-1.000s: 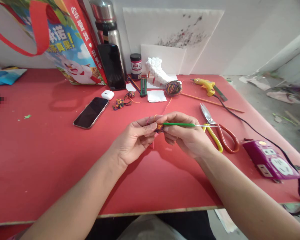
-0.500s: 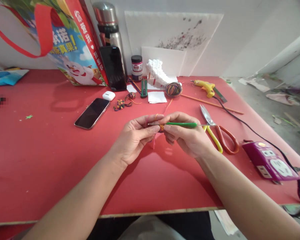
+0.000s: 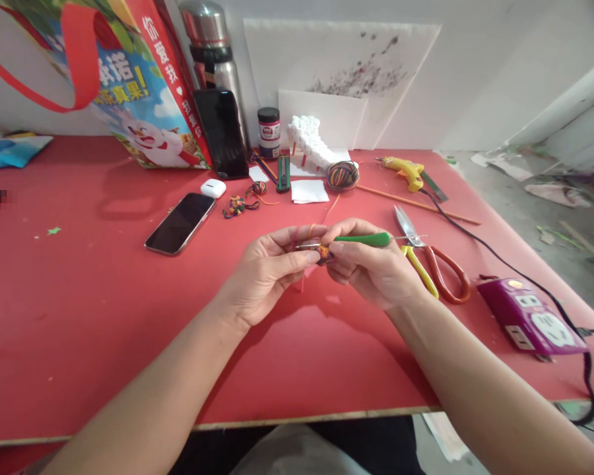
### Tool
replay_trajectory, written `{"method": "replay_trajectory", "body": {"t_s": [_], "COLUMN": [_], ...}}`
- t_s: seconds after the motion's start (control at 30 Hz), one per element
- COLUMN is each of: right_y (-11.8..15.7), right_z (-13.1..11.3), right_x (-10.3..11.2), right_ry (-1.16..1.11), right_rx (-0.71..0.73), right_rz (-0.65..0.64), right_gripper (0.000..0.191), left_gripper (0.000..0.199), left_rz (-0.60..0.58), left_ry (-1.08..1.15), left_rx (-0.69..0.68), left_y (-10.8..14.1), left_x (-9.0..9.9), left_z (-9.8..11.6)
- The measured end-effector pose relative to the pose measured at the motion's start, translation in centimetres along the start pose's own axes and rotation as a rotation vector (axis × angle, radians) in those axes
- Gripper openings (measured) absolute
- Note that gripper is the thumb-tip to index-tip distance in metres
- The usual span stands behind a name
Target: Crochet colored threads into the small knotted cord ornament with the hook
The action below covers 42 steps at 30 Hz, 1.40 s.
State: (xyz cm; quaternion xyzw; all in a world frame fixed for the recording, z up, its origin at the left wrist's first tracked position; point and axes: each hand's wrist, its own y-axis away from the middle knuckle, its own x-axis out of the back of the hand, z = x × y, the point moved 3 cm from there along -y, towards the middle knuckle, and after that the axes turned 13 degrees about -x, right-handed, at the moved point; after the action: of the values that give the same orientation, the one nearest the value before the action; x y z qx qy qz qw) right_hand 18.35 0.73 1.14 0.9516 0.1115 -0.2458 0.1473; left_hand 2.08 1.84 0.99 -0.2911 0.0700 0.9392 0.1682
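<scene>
My left hand (image 3: 274,264) pinches a small crocheted piece (image 3: 324,253) of dark and orange yarn between thumb and fingers. A strand of yarn (image 3: 311,229) runs over its index finger. In my right hand (image 3: 369,260) is a crochet hook (image 3: 363,239) with a green handle, held almost level. Its metal tip points left and lies at the crocheted piece, above the left thumb. Whether the tip is through a stitch I cannot tell. Behind the hands sits a multicoloured ball of yarn (image 3: 342,175), with a strand leading toward my fingers.
Scissors (image 3: 418,251), a purple power strip (image 3: 532,316) and a yellow glue gun (image 3: 403,171) are on the right. A phone (image 3: 181,224), an earphone case (image 3: 213,189) and a small crocheted scrap (image 3: 237,206) lie left of centre. A bag (image 3: 153,132) and a thermos (image 3: 218,59) stand behind.
The right hand has turned the hook slightly, so its handle sits a little higher and more of the shaft shows. The crocheted piece is more visible. The whole view has shifted slightly.
</scene>
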Motion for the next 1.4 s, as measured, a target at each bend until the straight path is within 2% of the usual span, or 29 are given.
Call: {"method": "replay_trajectory", "body": {"t_s": [0.2,0.37,0.67,0.97,1.1,1.23,1.3,1.4], "right_y": [-0.1,-0.1,0.0,0.2,0.5,1.2,1.4,1.2], "right_z": [0.3,0.2,0.2,0.2,0.1,-0.5,-0.6,-0.5], "right_x": [0.1,0.1,0.0,0.2,0.3,0.1,0.0,0.1], "right_ry": [-0.022,0.004,0.037,0.222,0.292,0.443,0.487,0.436], "right_rx": [-0.046,-0.010,0.031,0.223,0.286,0.376,0.383,0.311], "right_rz": [-0.004,0.022,0.014,0.075,0.066,0.145,0.175,0.167], "right_gripper": [0.008,0.007,0.006,0.008,0.008,0.007,0.007,0.009], "left_gripper": [0.031,0.034,0.036,0.033,0.035,0.033,0.031,0.030], "left_rz": [-0.013,0.001,0.008,0.046,0.074,0.081,0.074,0.076], "left_ry": [-0.036,-0.012,0.003,-0.102,-0.114,-0.114,-0.101,-0.079], "left_rx": [0.011,0.063,0.053,-0.104,-0.133,-0.139,-0.119,-0.080], "left_y": [0.0,-0.1,-0.3,-0.1,-0.1,-0.2,-0.2,-0.2], "left_x": [0.0,0.4,0.5,0.2,0.3,0.3,0.3,0.4], "left_z": [0.0,-0.3,-0.4,0.2,0.3,0.3,0.4,0.5]}}
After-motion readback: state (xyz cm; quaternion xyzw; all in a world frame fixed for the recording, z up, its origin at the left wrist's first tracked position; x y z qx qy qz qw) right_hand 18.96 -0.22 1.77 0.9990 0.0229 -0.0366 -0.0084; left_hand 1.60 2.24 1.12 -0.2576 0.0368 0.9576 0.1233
